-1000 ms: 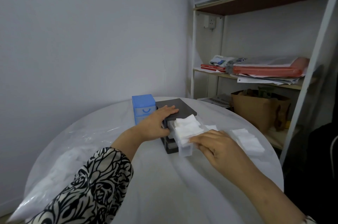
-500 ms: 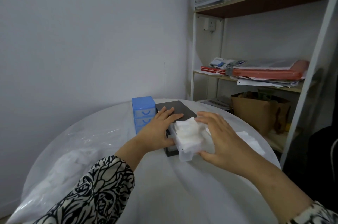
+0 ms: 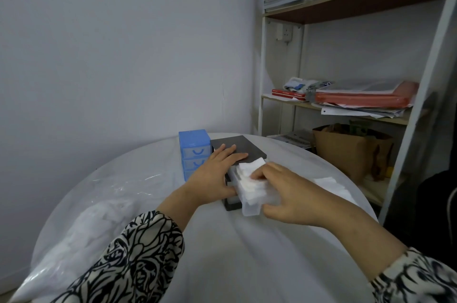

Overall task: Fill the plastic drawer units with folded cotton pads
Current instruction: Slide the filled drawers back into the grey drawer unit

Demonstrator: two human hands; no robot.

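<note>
The left hand (image 3: 217, 176) reaches forward and lies flat, fingers straight, on the dark drawer unit (image 3: 238, 148) on the tabletop (image 3: 222, 253). The right hand (image 3: 291, 193) arches over the pulled-out clear drawer (image 3: 251, 206), curled fingers pressing the cotton pads (image 3: 249, 174) heaped in it, thumb against its front.

I noted a round white table (image 3: 222, 265). Directly on it stood a blue drawer unit (image 3: 194, 151) beside a dark drawer unit (image 3: 238, 148); a clear plastic bag (image 3: 81, 223) lay left, loose cotton pads (image 3: 329, 185) right.
</note>
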